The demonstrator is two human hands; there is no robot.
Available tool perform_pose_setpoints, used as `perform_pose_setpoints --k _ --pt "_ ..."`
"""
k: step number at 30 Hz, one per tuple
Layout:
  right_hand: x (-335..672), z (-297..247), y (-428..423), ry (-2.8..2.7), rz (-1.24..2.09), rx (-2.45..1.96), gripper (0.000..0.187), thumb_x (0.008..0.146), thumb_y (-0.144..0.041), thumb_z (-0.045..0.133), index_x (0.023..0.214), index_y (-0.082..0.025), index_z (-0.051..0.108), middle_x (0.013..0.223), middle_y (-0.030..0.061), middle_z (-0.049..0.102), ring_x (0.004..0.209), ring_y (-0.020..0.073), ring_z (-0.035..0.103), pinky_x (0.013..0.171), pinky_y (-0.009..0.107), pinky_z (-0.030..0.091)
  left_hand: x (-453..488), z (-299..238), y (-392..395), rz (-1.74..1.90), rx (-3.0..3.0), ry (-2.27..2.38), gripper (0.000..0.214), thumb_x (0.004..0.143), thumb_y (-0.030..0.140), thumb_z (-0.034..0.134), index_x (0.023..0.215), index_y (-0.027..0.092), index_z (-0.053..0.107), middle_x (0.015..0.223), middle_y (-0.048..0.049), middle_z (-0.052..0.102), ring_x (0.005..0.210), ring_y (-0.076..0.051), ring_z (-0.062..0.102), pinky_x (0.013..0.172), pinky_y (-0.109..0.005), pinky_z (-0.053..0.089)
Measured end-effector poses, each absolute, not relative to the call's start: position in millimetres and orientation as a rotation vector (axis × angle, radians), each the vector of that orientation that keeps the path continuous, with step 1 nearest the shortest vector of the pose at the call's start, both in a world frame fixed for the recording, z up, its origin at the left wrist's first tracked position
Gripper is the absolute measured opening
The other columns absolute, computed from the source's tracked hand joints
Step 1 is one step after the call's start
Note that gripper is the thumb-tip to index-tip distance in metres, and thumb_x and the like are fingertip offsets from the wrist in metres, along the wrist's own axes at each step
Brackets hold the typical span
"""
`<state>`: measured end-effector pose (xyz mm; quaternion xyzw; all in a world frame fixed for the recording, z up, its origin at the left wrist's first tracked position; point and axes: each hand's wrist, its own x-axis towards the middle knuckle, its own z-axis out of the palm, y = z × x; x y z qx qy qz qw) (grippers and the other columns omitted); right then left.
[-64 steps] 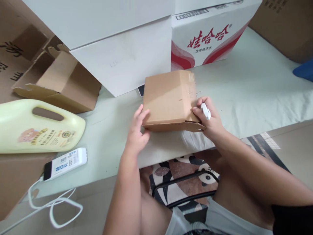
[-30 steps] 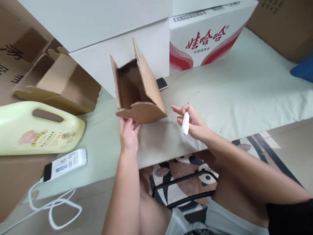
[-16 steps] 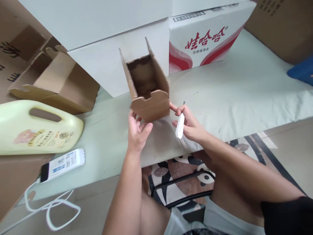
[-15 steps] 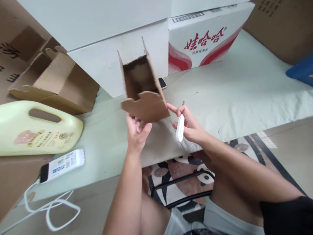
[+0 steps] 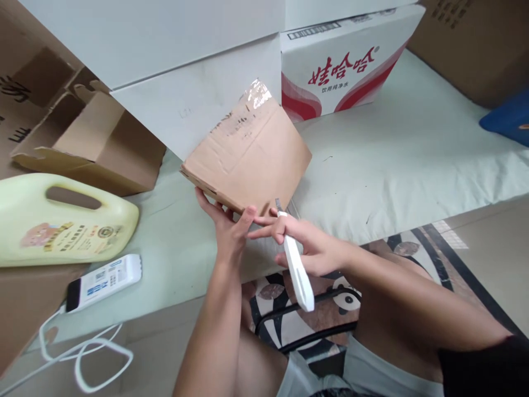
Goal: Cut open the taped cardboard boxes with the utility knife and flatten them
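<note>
A small brown cardboard box (image 5: pixel 248 157) with clear tape on its top face is tilted above the pale green tabletop (image 5: pixel 397 160). My left hand (image 5: pixel 225 229) grips its near lower edge from underneath. My right hand (image 5: pixel 306 248) holds a white utility knife (image 5: pixel 298 273), with the short blade pointing up at the box's near corner and the forefinger stretched out toward the left hand.
A big white box (image 5: pixel 198 71) and a red-and-white printed carton (image 5: pixel 343 60) stand behind. At the left are an open cardboard box (image 5: pixel 91 138), a pale yellow jug (image 5: pixel 61 220) and a white power bank (image 5: pixel 103 278) with its cable. A blue object (image 5: pixel 506 118) lies far right.
The box was open and upright in my left hand; now it is turned over, showing a closed, taped face. My right hand with the knife has come in close under the box's near corner.
</note>
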<state>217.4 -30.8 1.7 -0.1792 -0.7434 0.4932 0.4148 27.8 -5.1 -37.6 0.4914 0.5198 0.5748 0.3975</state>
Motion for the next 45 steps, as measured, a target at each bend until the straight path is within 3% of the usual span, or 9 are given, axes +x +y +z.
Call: perform_pose_setpoints --k 4,6,9,17,23,31,36,40,45 --pt "218.9 -1.3 -32.7 -1.703 1.098 -0.521 0.031 0.091 -0.036 0.068 0.073 -0.027 0.044 0.070 0.0007 0.073 0.089 0.0234 0.077 0.080 0.042 0.060 25.9 -24.8 -2.1 1.560 0.855 1.258 0.086 0.082 0.054 0.069 0.153 0.040 0.023 0.146 -0.0066 0.054 0.130 -0.028 0.059 0.094 -0.039 0.059" --pt "223.2 -1.5 -30.8 -1.495 1.054 -0.603 0.038 0.094 -0.044 0.062 0.067 -0.027 0.041 0.051 -0.0052 0.058 0.056 0.0169 0.066 0.063 0.036 0.056 18.4 -16.2 -1.9 1.485 0.725 1.125 0.068 0.086 0.067 0.049 0.143 0.032 0.045 0.142 -0.0081 0.060 0.133 -0.034 0.057 0.092 -0.044 0.060" --pt "230.5 -0.2 -24.4 -1.195 1.044 -0.695 0.042 0.095 -0.059 0.056 0.071 -0.027 0.042 0.042 -0.0100 0.042 0.040 0.0133 0.050 0.051 0.032 0.049 5.3 -6.4 -4.2 1.438 0.627 1.045 0.067 0.081 0.075 0.042 0.131 0.034 0.059 0.136 -0.0078 0.064 0.129 -0.037 0.059 0.082 -0.046 0.062" --pt "232.7 -1.4 -16.2 -1.097 1.051 -0.850 0.046 0.090 -0.073 0.047 0.093 -0.028 0.054 0.066 -0.0024 0.059 0.058 0.0148 0.058 0.056 0.033 0.046 5.0 -9.3 -6.0 1.399 0.634 0.997 0.066 0.078 0.078 0.045 0.123 0.034 0.065 0.128 -0.0079 0.067 0.125 -0.036 0.061 0.080 -0.046 0.063" --pt "222.7 -1.8 -26.0 -1.262 1.077 -0.819 0.031 0.090 -0.056 0.066 0.089 -0.025 0.060 0.071 -0.0010 0.064 0.060 0.0135 0.057 0.056 0.031 0.046 21.5 -1.4 -7.4 1.381 0.544 0.974 0.058 0.081 0.073 0.044 0.114 0.031 0.067 0.124 -0.0082 0.068 0.119 -0.033 0.063 0.076 -0.042 0.063" --pt "205.2 0.7 -35.2 -1.353 1.010 -0.789 0.013 0.095 -0.035 0.064 0.094 -0.023 0.060 0.079 0.0023 0.074 0.069 0.0143 0.070 0.064 0.029 0.053 32.1 -5.3 -14.2 1.348 0.561 0.903 0.067 0.080 0.078 0.044 0.118 0.028 0.066 0.120 -0.0111 0.069 0.114 -0.033 0.063 0.078 -0.042 0.060" --pt "198.3 -1.7 -38.4 -1.460 0.918 -0.855 0.011 0.090 -0.022 0.064 0.100 -0.023 0.060 0.087 0.0029 0.080 0.078 0.0156 0.077 0.070 0.028 0.058 36.5 -6.1 -16.1 1.429 0.287 0.769 0.064 0.089 0.071 0.040 0.122 0.023 0.066 0.109 -0.0124 0.071 0.092 -0.028 0.066 0.066 -0.037 0.058" --pt "196.6 -0.1 -42.1 -1.564 0.763 -0.953 0.014 0.088 -0.021 0.063 0.101 -0.024 0.061 0.086 0.0021 0.079 0.072 0.0151 0.075 0.066 0.027 0.056 37.9 -4.8 -16.5 1.466 0.147 0.716 0.069 0.096 0.069 0.023 0.126 0.024 0.066 0.106 -0.0119 0.072 0.084 -0.026 0.067 0.062 -0.036 0.056" --pt "194.2 0.3 -42.2 -1.608 0.697 -0.963 0.012 0.089 -0.025 0.062 0.101 -0.024 0.060 0.088 0.0019 0.079 0.070 0.0134 0.072 0.064 0.026 0.055 37.0 -9.8 -16.4 1.475 0.166 0.704 0.068 0.095 0.069 0.031 0.129 0.023 0.066 0.106 -0.0140 0.072 0.089 -0.030 0.067 0.069 -0.040 0.056"
